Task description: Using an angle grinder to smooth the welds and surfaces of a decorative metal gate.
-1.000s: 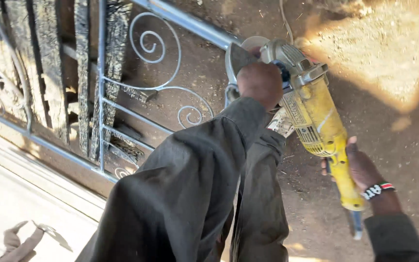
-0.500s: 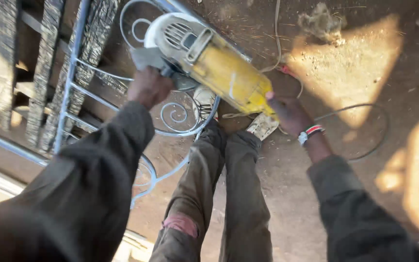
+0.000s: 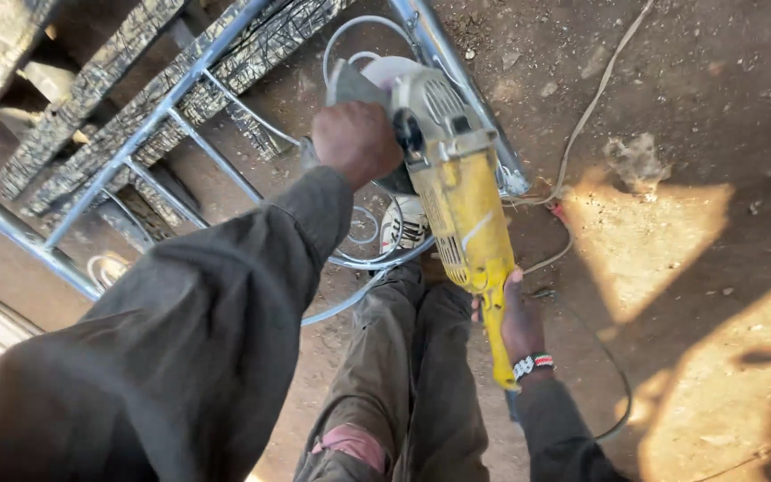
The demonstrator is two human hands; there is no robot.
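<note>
No packages, signs or screens show in the head view. The only label-like patch is a pale strip (image 3: 473,228) running slantwise along the yellow body of the grinder (image 3: 461,210), too blurred to make out more than its light colour and narrow shape

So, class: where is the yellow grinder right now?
In the head view the yellow grinder sits centre frame, held between the left hand and right hand, over the metal frame.
</note>
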